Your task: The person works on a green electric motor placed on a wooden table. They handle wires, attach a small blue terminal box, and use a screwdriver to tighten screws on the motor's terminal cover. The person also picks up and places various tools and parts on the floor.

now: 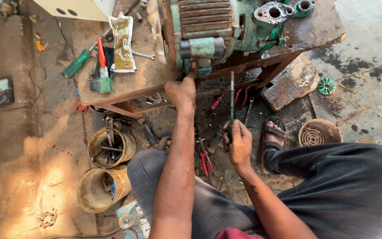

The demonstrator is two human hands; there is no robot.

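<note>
Our right hand (pixel 239 144) is clenched around the handle of a long screwdriver (pixel 231 99), its shaft pointing far toward the rusty bench (pixel 147 75). Our left hand (pixel 181 92) presses fingers against the green motor (pixel 208 26) at the bench's near edge. Left, two tins (pixel 107 168) hold tools.

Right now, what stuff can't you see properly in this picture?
Head view:
- Left hand: fingertips hidden under the green motor, so its grip is unclear.
- Motor: top cut off by the picture's edge.
- Screwdriver in the right hand: handle covered by the fingers.
- Tins: tools inside too jumbled to name.
</note>
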